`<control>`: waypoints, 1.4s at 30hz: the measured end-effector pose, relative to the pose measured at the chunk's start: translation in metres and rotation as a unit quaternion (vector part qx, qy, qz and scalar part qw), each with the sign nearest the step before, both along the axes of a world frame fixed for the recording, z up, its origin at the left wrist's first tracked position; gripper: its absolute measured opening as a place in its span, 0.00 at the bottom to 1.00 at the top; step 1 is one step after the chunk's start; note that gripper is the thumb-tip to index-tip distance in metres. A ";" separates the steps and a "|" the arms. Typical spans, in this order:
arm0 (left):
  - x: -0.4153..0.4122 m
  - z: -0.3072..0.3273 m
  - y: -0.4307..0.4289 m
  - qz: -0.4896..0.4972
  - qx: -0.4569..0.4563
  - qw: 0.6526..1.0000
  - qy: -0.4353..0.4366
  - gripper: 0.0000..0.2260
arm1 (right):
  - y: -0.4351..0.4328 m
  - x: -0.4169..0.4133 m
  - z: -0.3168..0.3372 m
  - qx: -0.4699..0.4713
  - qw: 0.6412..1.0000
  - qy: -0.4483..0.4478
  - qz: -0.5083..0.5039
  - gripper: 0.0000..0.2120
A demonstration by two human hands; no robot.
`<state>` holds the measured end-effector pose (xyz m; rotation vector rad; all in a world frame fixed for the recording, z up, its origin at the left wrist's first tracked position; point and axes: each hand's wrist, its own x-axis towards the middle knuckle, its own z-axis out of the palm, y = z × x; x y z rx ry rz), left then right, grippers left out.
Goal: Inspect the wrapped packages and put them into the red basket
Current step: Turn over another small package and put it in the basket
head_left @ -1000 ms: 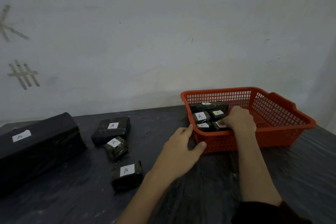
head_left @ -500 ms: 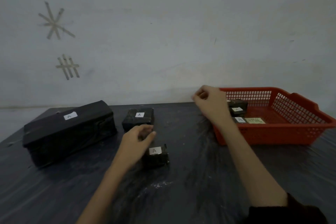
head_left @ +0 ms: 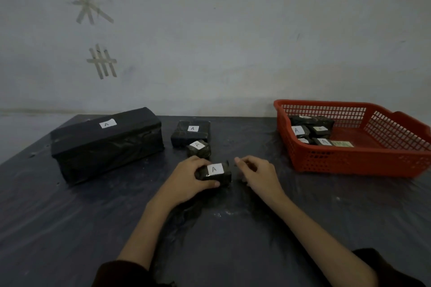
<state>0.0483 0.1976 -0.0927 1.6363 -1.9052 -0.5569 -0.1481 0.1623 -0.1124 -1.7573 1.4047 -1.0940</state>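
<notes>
A small black wrapped package [head_left: 215, 172] with a white "A" label lies on the table, and my left hand [head_left: 189, 179] grips its left side. My right hand [head_left: 256, 173] hovers just right of it, fingers curled, apart from the package. Behind them sit another small package [head_left: 199, 148] and a medium one [head_left: 190, 133]. A large black wrapped box [head_left: 105, 144] stands at the left. The red basket [head_left: 354, 158] at the right holds several labelled packages [head_left: 310, 130] in its left half.
The dark table [head_left: 70, 228] is covered with shiny plastic film. A grey wall with tape marks [head_left: 102, 63] rises behind the table's far edge. A yellowish label [head_left: 341, 144] lies on the basket floor.
My right hand left the basket and came to the nearest small package. My left hand moved from the basket's front onto that package and closed on it. The view shifted left.
</notes>
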 end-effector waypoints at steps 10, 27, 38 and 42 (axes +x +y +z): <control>-0.027 -0.004 0.004 0.020 -0.164 0.974 0.152 0.24 | 0.015 0.009 0.013 0.052 0.953 -0.266 0.137 0.18; -0.045 -0.007 0.005 0.051 -0.075 0.910 0.404 0.09 | 0.018 0.013 0.007 -0.050 0.949 -0.286 0.127 0.11; -0.043 -0.010 0.002 0.059 -0.060 0.906 0.415 0.08 | 0.016 0.017 0.004 -0.051 0.948 -0.300 0.098 0.06; -0.042 -0.011 0.002 0.048 -0.043 0.911 0.407 0.11 | 0.015 0.017 0.004 -0.053 0.955 -0.280 0.084 0.06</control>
